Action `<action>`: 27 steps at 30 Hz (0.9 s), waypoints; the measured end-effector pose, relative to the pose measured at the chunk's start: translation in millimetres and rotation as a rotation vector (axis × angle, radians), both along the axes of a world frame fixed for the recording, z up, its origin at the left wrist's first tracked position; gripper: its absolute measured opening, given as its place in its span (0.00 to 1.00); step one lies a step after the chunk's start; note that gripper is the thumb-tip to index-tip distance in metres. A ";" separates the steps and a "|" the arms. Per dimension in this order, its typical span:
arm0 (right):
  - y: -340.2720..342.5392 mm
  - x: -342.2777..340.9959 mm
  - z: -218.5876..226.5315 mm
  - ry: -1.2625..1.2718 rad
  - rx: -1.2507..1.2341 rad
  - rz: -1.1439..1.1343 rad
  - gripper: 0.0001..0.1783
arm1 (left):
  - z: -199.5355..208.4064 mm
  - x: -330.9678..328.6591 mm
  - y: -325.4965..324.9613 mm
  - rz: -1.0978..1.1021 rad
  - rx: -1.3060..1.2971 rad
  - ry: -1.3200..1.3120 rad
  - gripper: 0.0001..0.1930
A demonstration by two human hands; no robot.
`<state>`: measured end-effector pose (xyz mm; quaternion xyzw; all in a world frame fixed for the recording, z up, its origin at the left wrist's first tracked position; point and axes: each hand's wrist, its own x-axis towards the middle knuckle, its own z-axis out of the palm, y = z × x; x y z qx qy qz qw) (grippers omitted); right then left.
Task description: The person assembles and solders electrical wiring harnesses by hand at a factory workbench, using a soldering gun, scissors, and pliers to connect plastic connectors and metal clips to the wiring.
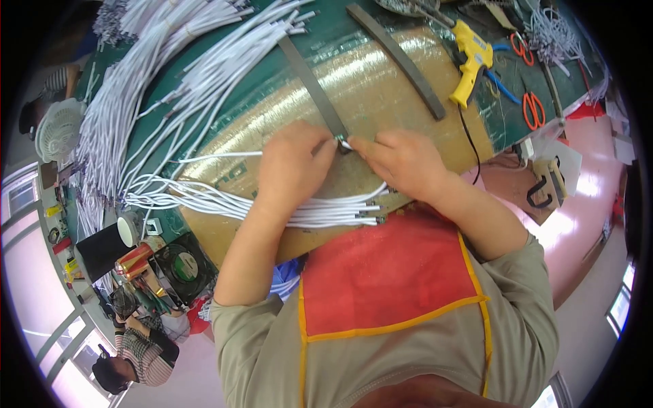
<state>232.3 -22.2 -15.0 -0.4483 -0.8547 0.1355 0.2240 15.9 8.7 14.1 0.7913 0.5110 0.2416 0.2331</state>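
Observation:
My left hand (pixel 296 163) and my right hand (pixel 401 163) meet over the brown work board, fingertips almost touching. A thin white cable (pixel 221 156) runs in from the left and passes under my left hand, whose fingers are closed round it. Between the fingertips shows a white cable end with a small dark green part (pixel 343 141), at the near end of a grey bar (pixel 313 85). My right thumb and forefinger pinch that end. Its exact shape is hidden by the fingers. Below my wrists lies a bundle of white cables (pixel 333 212), with small dark tips at its right end.
A second grey bar (pixel 398 60) lies farther back. A yellow glue gun (pixel 472 61) and orange-handled scissors (pixel 534 111) lie at the right. Large bundles of white cables (pixel 115 122) fill the left side. A black fan (pixel 182 267) stands at lower left; another person (pixel 139 357) sits beyond.

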 end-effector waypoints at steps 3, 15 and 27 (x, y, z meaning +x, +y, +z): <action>-1.1 -0.6 -2.3 0.033 -0.013 0.005 0.20 | -0.9 -2.3 3.4 0.020 -0.154 0.004 0.09; 6.5 62.2 45.7 0.207 -0.221 -0.386 0.19 | -1.4 -5.6 -2.9 0.030 -0.262 -0.052 0.10; 39.8 128.2 33.3 -0.012 -0.375 -1.019 0.37 | -4.0 -1.8 -4.9 0.050 -0.279 -0.124 0.09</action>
